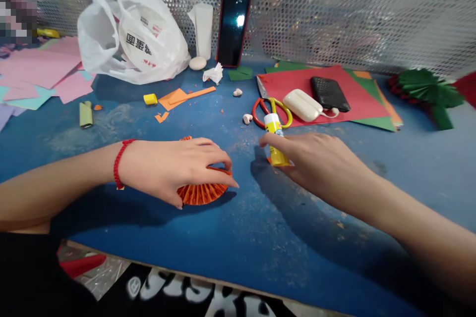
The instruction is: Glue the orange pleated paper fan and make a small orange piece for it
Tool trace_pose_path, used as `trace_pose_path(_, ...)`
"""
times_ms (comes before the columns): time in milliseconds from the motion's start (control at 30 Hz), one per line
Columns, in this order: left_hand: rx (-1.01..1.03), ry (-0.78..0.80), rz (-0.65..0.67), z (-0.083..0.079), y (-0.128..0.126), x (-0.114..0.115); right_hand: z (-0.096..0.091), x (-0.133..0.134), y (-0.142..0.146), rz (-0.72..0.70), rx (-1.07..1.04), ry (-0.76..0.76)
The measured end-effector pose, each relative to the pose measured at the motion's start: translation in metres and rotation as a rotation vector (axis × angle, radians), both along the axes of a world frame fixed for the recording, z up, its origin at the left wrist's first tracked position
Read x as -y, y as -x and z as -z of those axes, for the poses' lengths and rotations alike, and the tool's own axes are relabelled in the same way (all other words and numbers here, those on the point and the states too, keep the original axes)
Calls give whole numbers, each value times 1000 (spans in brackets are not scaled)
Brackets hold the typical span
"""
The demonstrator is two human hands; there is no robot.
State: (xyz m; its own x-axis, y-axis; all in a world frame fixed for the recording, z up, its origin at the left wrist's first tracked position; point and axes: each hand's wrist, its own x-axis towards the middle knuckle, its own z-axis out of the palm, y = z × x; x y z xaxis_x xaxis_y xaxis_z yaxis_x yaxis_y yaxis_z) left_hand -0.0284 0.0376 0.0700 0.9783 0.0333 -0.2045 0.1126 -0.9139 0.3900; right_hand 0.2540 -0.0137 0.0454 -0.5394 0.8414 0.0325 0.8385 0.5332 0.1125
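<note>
My left hand (pixel 174 163) has its thumb and fingers curled around an orange pleated paper rosette (pixel 203 194) low over the blue table, covering much of it. To the right, my right hand (pixel 318 156) grips a yellow glue stick (pixel 276 146) between thumb and fingers, its white end pointing away from me. Just beyond the glue stick lie scissors (pixel 290 114) with red and yellow handles. A small yellow cap (pixel 150 99) rests near orange paper scraps (pixel 173 99) farther back.
A white plastic bag (pixel 148 39) and a propped phone (pixel 233 29) stand by the perforated metal panel (pixel 334 10). Coloured sheets (pixel 44 67), a lighter (pixel 86 114), a white earphone case (pixel 303 105), a black case (pixel 330 93) and a green pleated paper piece (pixel 424 89) lie around.
</note>
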Motion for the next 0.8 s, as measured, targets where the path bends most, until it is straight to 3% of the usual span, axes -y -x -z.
trace_pose_path(167, 16, 58, 9, -2, 1, -8, 4, -3, 6, 50, -42, -36)
trace_pose_path(400, -11, -29, -59, -5, 8, -26, 11, 1, 17, -109, -295, 13)
trace_pose_path(533, 14, -23, -60, -4, 12, -32, 12, -1, 17, -59, -423, -43)
trace_pose_path(667, 74, 25, -96, -8, 13, -30, 5, -3, 13, 29, -368, -129)
trace_pose_path(800, 68, -2, -116, -14, 12, -19, -2, 0, 11, 6, -183, -65)
